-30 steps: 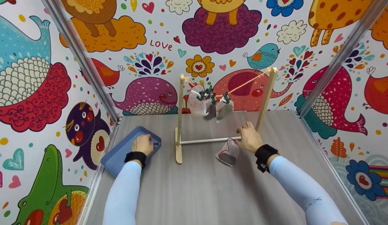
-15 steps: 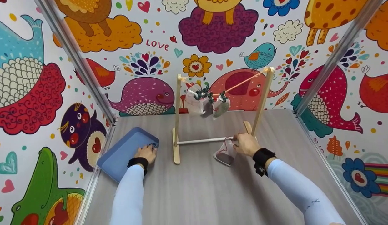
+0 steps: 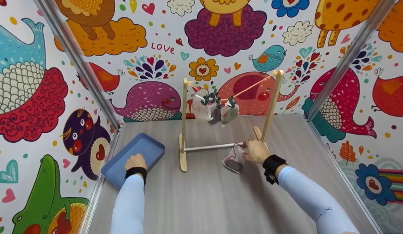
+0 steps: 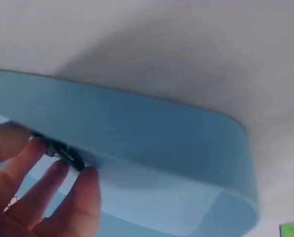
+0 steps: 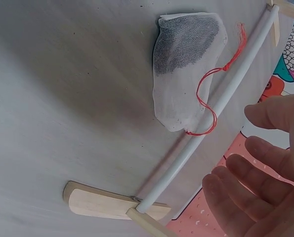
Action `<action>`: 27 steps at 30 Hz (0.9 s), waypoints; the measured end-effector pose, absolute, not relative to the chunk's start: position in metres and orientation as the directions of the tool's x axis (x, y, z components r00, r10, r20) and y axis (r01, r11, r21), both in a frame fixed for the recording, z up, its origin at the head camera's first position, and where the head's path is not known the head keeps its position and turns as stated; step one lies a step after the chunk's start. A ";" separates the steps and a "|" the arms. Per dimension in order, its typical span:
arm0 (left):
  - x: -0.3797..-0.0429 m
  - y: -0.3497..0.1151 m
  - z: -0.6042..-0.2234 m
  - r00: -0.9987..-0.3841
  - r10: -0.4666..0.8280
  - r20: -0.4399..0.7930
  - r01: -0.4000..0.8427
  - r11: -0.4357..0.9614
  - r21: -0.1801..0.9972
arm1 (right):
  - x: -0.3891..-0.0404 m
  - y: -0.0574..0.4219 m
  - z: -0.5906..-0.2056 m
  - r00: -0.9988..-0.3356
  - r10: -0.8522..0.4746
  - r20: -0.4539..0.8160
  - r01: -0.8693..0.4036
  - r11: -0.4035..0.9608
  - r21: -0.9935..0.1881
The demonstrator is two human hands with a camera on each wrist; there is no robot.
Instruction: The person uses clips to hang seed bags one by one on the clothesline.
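My left hand [image 3: 135,161] is down in the blue tray [image 3: 151,144]. In the left wrist view its thumb and fingers pinch a small dark green clip [image 4: 67,154], partly hidden by the fingers and the tray wall. A mesh tea bag [image 5: 189,69] with dark filling and a red string lies on the table by the white rod [image 5: 211,111]. Beside that tea bag, my right hand [image 3: 256,152] hovers with loosely bent fingers and nothing in them. Several tea bags [image 3: 230,114] hang by dark green clips [image 3: 232,102] from an orange cord [image 3: 255,87].
A wooden post [image 3: 184,113] on the left and another wooden post [image 3: 272,105] on the right carry the cord, each on a flat wooden foot. Patterned walls [image 3: 165,26] with metal corner bars enclose the grey table [image 3: 195,201].
My left hand reached the tray's right corner, where dark clips lay, then drew back left toward its middle. The right hand came slightly lower toward the tea bag and then held still.
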State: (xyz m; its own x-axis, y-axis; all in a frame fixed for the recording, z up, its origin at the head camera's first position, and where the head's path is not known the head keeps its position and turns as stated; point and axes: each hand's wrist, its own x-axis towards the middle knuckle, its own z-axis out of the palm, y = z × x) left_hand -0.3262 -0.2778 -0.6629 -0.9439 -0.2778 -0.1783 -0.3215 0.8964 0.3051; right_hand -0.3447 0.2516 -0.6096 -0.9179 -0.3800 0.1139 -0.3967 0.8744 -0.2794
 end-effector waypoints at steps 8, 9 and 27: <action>-0.328 -0.276 -0.674 -0.934 -0.289 -0.211 -0.347 0.876 0.336 | -0.343 0.250 -0.608 -0.931 -0.353 0.092 -0.364 0.886 -0.288; -0.328 -0.276 -0.674 -0.935 -0.284 -0.211 -0.343 0.875 0.341 | -0.343 0.250 -0.608 -0.932 -0.351 0.087 -0.361 0.886 -0.290; -0.347 -0.241 -0.602 -0.994 -0.109 0.016 -0.096 0.922 0.376 | -0.341 0.245 -0.599 -0.921 -0.376 0.103 -0.388 0.858 -0.338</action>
State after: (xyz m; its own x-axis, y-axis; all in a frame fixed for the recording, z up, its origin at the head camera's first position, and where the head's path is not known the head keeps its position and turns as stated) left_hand -0.3468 -0.2407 -0.6016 -0.9939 -0.1094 0.0155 -0.0956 0.9218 0.3756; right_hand -0.3409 0.2448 -0.5986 -0.9210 -0.3756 0.1032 -0.3876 0.8575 -0.3382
